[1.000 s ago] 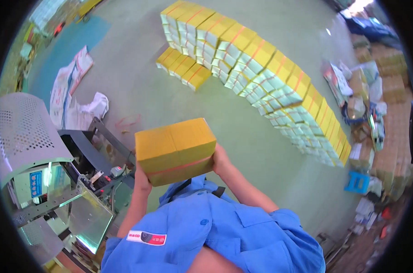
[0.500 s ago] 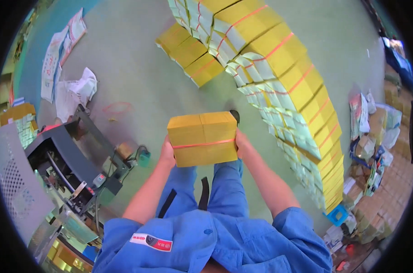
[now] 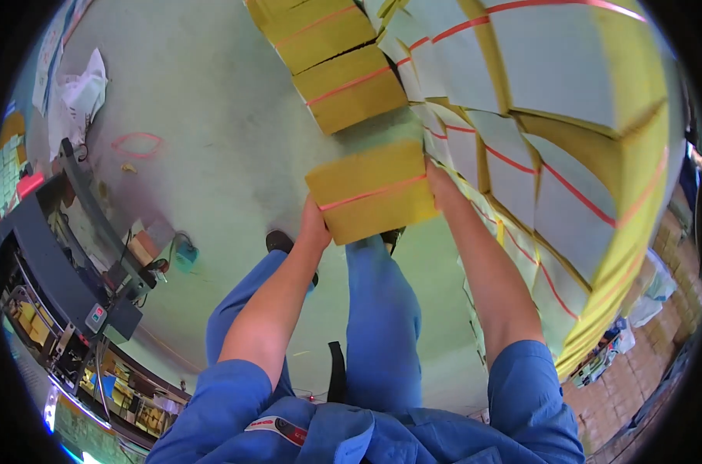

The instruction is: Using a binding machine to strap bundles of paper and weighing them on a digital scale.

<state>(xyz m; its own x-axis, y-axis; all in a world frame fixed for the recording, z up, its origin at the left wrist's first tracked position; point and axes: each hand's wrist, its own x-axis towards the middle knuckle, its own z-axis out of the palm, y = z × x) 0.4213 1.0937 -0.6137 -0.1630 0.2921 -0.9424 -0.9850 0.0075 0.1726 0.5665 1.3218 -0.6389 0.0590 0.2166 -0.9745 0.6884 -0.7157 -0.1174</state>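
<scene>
Between my two hands I carry a yellow-brown paper bundle [image 3: 374,197], bound across with a red strap. My left hand [image 3: 315,224] is closed on its left end and my right hand [image 3: 441,185] on its right end; the fingertips beneath are hidden. Just ahead of it, strapped bundles of the same kind [image 3: 351,89] form a low row on the floor. To the right, close by my right forearm, rises a tall stack of strapped bundles [image 3: 513,155] with white sides and yellow covers.
A dark machine [image 3: 49,255] with a protruding frame stands at left. A small teal box [image 3: 186,255] with a cable lies on the floor beside it. White sacking [image 3: 80,93] lies at the far left. Cartons and plastic bags [image 3: 645,301] sit behind the stack at right.
I have stepped forward with the bundle, and the stack at right and the low row now appear larger and nearer. The bundle has tilted slightly, its right end higher in view.
</scene>
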